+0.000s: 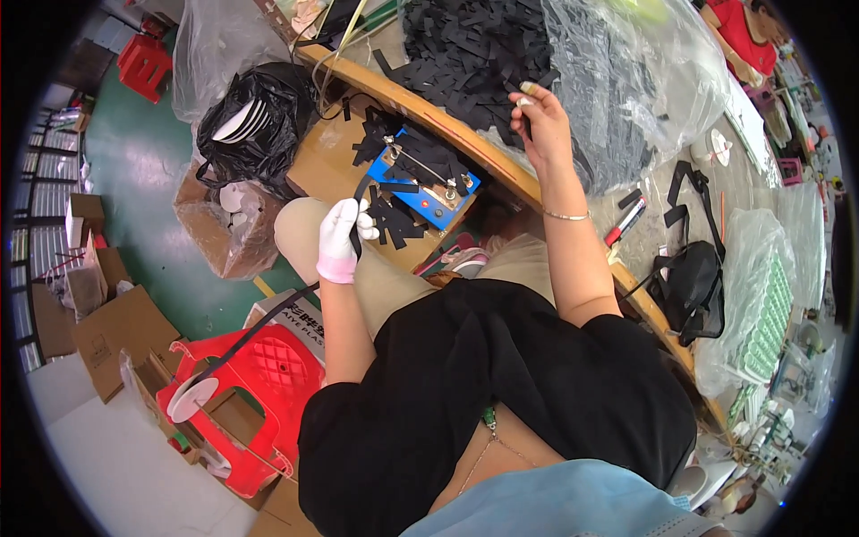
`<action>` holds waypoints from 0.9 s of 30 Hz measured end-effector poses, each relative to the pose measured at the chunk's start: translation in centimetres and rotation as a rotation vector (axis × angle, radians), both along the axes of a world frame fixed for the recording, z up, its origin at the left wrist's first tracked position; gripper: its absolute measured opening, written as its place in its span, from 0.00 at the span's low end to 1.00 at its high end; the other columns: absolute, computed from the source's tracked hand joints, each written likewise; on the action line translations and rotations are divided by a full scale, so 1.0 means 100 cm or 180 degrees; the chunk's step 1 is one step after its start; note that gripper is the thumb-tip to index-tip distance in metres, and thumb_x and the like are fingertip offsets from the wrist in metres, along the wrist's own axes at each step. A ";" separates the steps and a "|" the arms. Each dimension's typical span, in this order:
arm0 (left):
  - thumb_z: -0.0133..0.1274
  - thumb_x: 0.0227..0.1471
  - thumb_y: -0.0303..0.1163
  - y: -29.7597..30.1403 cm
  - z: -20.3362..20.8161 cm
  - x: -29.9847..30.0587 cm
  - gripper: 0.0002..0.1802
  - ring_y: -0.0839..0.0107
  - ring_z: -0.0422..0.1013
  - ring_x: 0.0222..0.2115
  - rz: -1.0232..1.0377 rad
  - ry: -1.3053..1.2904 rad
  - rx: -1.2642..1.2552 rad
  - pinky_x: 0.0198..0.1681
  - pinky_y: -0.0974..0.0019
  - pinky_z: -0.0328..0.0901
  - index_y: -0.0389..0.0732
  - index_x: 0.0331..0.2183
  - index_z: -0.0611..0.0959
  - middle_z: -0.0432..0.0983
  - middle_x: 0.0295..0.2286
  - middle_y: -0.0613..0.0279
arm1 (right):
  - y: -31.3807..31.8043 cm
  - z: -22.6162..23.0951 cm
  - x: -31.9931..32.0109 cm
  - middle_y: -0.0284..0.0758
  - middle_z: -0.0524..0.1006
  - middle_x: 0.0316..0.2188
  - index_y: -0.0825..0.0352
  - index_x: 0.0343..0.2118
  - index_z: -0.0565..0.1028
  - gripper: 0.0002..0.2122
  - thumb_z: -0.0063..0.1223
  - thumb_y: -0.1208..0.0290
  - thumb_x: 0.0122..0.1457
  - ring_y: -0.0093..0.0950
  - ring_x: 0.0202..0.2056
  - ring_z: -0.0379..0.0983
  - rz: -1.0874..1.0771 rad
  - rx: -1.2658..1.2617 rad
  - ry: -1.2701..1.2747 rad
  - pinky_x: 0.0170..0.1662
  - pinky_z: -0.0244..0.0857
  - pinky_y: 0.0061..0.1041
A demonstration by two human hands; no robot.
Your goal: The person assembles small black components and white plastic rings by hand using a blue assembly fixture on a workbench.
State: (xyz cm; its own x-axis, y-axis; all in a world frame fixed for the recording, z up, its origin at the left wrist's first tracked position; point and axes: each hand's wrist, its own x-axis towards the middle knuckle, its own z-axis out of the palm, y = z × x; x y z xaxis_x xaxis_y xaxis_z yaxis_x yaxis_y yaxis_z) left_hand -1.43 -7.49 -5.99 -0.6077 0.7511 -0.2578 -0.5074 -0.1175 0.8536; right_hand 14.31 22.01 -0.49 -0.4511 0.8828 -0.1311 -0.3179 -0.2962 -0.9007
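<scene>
the strap (362, 186) is clamped in the left hand (340, 236), beside the machine (437, 211); whether anything is gripped by the right hand (544, 127) cannot be told. many pieces (479, 49), seemingly cut, are heaped beyond it; uncut strap seems left toward the reel (191, 401).

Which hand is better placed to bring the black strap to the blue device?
Probably the left hand: it grips the black strap beside the blue device. The right hand appears empty, raised near the black pieces.
</scene>
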 end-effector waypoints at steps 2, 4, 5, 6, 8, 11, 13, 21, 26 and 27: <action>0.46 0.55 0.38 -0.003 -0.007 -0.002 0.14 0.78 0.65 0.17 0.0003 -0.0076 0.0056 0.23 0.72 0.65 0.34 0.33 0.74 0.69 0.19 0.66 | 0.010 0.002 0.003 0.38 0.74 0.31 0.71 0.39 0.67 0.09 0.42 0.83 0.54 0.18 0.22 0.65 -0.0062 -0.0039 0.0233 0.21 0.60 0.15; 0.46 0.55 0.37 -0.010 -0.016 -0.006 0.14 0.77 0.65 0.17 0.0080 -0.0218 0.0194 0.24 0.70 0.66 0.35 0.33 0.74 0.69 0.19 0.66 | 0.015 0.012 0.002 0.37 0.73 0.29 0.71 0.40 0.67 0.10 0.42 0.82 0.55 0.16 0.18 0.58 -0.0146 -0.0003 0.0305 0.18 0.53 0.14; 0.46 0.55 0.37 -0.011 -0.020 -0.007 0.14 0.77 0.65 0.17 0.0028 -0.0202 0.0173 0.24 0.70 0.66 0.35 0.33 0.74 0.69 0.19 0.66 | 0.019 0.015 0.002 0.35 0.71 0.26 0.71 0.40 0.67 0.09 0.42 0.80 0.56 0.14 0.16 0.55 -0.0162 0.0012 0.0439 0.17 0.49 0.13; 0.46 0.55 0.37 -0.014 -0.023 -0.006 0.13 0.76 0.65 0.17 0.0080 -0.0340 0.0204 0.24 0.69 0.66 0.35 0.34 0.74 0.69 0.19 0.66 | 0.020 0.019 0.002 0.32 0.70 0.23 0.71 0.40 0.68 0.09 0.42 0.78 0.56 0.13 0.15 0.54 -0.0130 0.0022 0.0386 0.16 0.47 0.13; 0.46 0.55 0.36 -0.017 -0.021 -0.004 0.12 0.75 0.66 0.18 0.0109 -0.0397 0.0178 0.24 0.68 0.65 0.36 0.35 0.74 0.69 0.19 0.66 | 0.023 0.023 0.007 0.29 0.68 0.21 0.70 0.41 0.68 0.09 0.42 0.76 0.57 0.13 0.15 0.53 -0.0149 0.0049 0.0346 0.15 0.46 0.12; 0.47 0.55 0.35 -0.015 -0.025 -0.007 0.12 0.75 0.66 0.18 -0.0058 -0.0492 0.0273 0.24 0.68 0.65 0.36 0.34 0.75 0.69 0.19 0.66 | 0.033 0.020 0.016 0.25 0.64 0.20 0.67 0.38 0.70 0.08 0.42 0.71 0.59 0.12 0.16 0.53 0.0084 0.0304 0.0169 0.17 0.45 0.11; 0.46 0.55 0.35 -0.014 -0.024 -0.005 0.12 0.75 0.66 0.18 -0.0063 -0.0447 0.0228 0.24 0.68 0.65 0.36 0.34 0.75 0.69 0.19 0.66 | 0.036 0.021 0.016 0.22 0.61 0.18 0.65 0.37 0.72 0.11 0.43 0.64 0.59 0.11 0.16 0.51 0.0022 0.0483 -0.0393 0.17 0.44 0.10; 0.46 0.55 0.35 -0.014 -0.027 0.001 0.12 0.76 0.64 0.18 -0.0137 -0.0258 0.0146 0.24 0.68 0.64 0.36 0.35 0.75 0.68 0.19 0.67 | 0.030 -0.018 -0.026 0.49 0.63 0.45 0.50 0.51 0.66 0.29 0.61 0.57 0.43 0.45 0.44 0.67 0.0298 0.2858 -0.3470 0.46 0.64 0.34; 0.47 0.55 0.35 -0.014 -0.025 0.003 0.11 0.76 0.64 0.18 -0.0129 -0.0277 0.0070 0.24 0.69 0.64 0.36 0.34 0.74 0.68 0.19 0.67 | 0.067 -0.028 -0.050 0.43 0.76 0.26 0.63 0.28 0.79 0.11 0.58 0.63 0.45 0.38 0.31 0.74 -0.0256 0.2349 -0.2750 0.38 0.67 0.31; 0.47 0.55 0.35 -0.014 -0.026 0.002 0.11 0.76 0.64 0.18 -0.0119 -0.0277 0.0079 0.24 0.69 0.64 0.36 0.34 0.74 0.68 0.19 0.67 | 0.070 -0.016 -0.052 0.42 0.76 0.20 0.65 0.23 0.79 0.11 0.55 0.62 0.47 0.38 0.26 0.74 -0.0492 0.2513 -0.2713 0.33 0.67 0.31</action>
State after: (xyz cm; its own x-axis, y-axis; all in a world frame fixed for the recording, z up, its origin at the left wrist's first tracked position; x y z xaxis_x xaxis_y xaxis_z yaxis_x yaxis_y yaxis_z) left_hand -1.28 -8.85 -8.61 -0.5553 0.7797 -0.2894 -0.5839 -0.1177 0.8032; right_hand 9.15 29.03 -2.08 -0.3625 0.8921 0.2696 0.4937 0.4292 -0.7563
